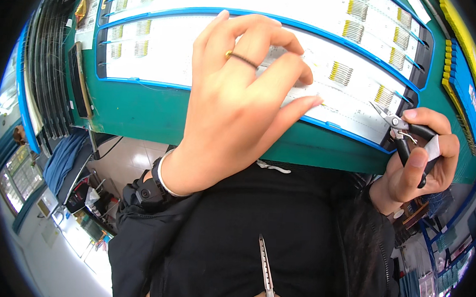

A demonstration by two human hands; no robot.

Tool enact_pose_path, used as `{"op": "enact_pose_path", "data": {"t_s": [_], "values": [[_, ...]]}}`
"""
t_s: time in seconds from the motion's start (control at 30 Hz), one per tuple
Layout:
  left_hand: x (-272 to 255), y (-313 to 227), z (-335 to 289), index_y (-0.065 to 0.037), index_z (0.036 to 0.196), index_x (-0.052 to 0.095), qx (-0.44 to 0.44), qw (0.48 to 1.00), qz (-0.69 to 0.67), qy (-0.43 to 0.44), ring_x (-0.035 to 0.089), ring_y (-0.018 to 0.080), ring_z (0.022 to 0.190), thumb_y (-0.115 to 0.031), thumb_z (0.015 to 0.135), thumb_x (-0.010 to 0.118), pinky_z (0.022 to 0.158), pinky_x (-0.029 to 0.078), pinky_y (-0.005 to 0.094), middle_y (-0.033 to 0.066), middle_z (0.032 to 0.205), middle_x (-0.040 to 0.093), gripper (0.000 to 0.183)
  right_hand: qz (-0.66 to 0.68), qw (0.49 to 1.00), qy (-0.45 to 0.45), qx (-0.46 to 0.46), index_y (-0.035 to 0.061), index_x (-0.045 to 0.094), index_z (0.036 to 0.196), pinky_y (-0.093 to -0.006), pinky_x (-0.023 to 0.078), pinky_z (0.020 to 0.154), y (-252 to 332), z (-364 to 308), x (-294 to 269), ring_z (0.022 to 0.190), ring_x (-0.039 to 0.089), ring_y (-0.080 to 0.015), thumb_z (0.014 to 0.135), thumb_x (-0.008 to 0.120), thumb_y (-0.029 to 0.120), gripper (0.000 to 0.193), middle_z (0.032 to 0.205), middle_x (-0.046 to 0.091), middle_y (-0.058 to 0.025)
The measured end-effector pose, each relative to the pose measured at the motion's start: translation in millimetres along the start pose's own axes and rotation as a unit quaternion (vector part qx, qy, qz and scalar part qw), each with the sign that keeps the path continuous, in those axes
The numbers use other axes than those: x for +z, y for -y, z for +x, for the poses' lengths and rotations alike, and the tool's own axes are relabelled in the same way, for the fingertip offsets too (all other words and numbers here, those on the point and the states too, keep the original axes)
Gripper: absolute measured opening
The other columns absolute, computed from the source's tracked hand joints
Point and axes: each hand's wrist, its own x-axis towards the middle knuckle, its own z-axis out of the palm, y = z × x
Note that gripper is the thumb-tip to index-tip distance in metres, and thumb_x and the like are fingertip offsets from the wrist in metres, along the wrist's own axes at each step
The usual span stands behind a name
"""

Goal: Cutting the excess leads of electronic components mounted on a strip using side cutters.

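My left hand (241, 95), with a ring and a white band at the wrist, hovers over a white sheet in a blue-edged tray (162, 48). Its fingers are bent and apart, and nothing shows between thumb and forefinger. Small rows of yellow-and-grey thin parallel pieces (340, 73) sit on the sheet to the right of those fingers; the hand hides the sheet's middle. At the tray's right end, my right hand (423, 153) is wrapped round small pliers (405, 133) with black handles, their pointed jaws toward the sheet.
Beyond lies a second blue-edged tray (288, 3) with similar rows. The table is green (138, 108). A dark phone-like slab (78, 81) lies at the left, and yellow-and-blue stacked cases (467, 85) stand at the right. A metal clip (266, 271) hangs on my black clothing.
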Motion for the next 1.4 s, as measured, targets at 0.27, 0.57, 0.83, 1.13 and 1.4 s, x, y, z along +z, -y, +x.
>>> {"op": "enact_pose_path", "data": {"t_s": [0.27, 0.57, 0.83, 1.13, 1.4], "values": [[12.6, -14.9, 10.2, -0.007, 0.079, 0.065, -0.010, 0.999, 0.028, -0.028, 0.053, 0.0277, 0.099, -0.008, 0.069, 0.079, 0.085, 0.041, 0.0382, 0.0056, 0.098, 0.060, 0.017, 0.006, 0.999, -0.029, -0.016, 0.0085, 0.043, 0.079, -0.0273, 0.051, 0.076, 0.1, -4.0, -7.4, 0.078, 0.063, -0.0184, 0.083, 0.070, 0.012, 0.028, 0.091, 0.068, -0.0215], [5.8, -13.6, 9.6, -0.001, 0.086, 0.062, -0.039, 0.999, -0.006, -0.025, 0.053, 0.0286, 0.099, -0.002, 0.080, 0.069, 0.087, 0.041, 0.0369, 0.0108, 0.098, 0.060, 0.009, 0.017, 0.999, -0.046, -0.013, 0.0083, 0.042, 0.080, -0.0294, 0.051, 0.077, -0.5, -6.2, -14.7, 0.081, 0.063, -0.0198, 0.085, 0.069, 0.011, 0.027, 0.092, 0.068, -0.0215], [5.0, -23.9, 15.7, -0.006, 0.079, 0.065, -0.032, 0.997, 0.065, -0.008, 0.052, 0.0272, 0.093, -0.010, 0.071, 0.079, 0.083, 0.040, 0.0370, 0.0073, 0.092, 0.060, 0.016, 0.002, 0.999, -0.037, -0.025, 0.0079, 0.043, 0.081, -0.0296, 0.052, 0.077, 0.8, -5.7, -15.2, 0.081, 0.064, -0.0201, 0.084, 0.068, 0.009, 0.026, 0.092, 0.068, -0.0219], [4.3, -18.9, 13.4, -0.005, 0.082, 0.065, -0.024, 0.999, 0.043, 0.002, 0.052, 0.0270, 0.093, -0.006, 0.074, 0.076, 0.083, 0.041, 0.0365, 0.0074, 0.093, 0.060, 0.013, 0.004, 0.999, -0.039, -0.031, 0.0073, 0.043, 0.080, -0.0294, 0.052, 0.076, 0.7, -4.4, -14.5, 0.080, 0.064, -0.0203, 0.083, 0.065, 0.004, 0.022, 0.091, 0.068, -0.0214], [-12.4, -12.5, 4.1, 0.001, 0.090, 0.054, -0.058, 0.998, -0.013, 0.013, 0.054, 0.0243, 0.091, 0.002, 0.086, 0.060, 0.085, 0.042, 0.0312, 0.0116, 0.094, 0.056, 0.007, -0.002, 0.999, -0.041, -0.026, 0.0077, 0.044, 0.080, -0.0304, 0.052, 0.076, 1.2, -5.1, -12.8, 0.080, 0.064, -0.0207, 0.082, 0.065, 0.005, 0.022, 0.091, 0.069, -0.0207]]}}
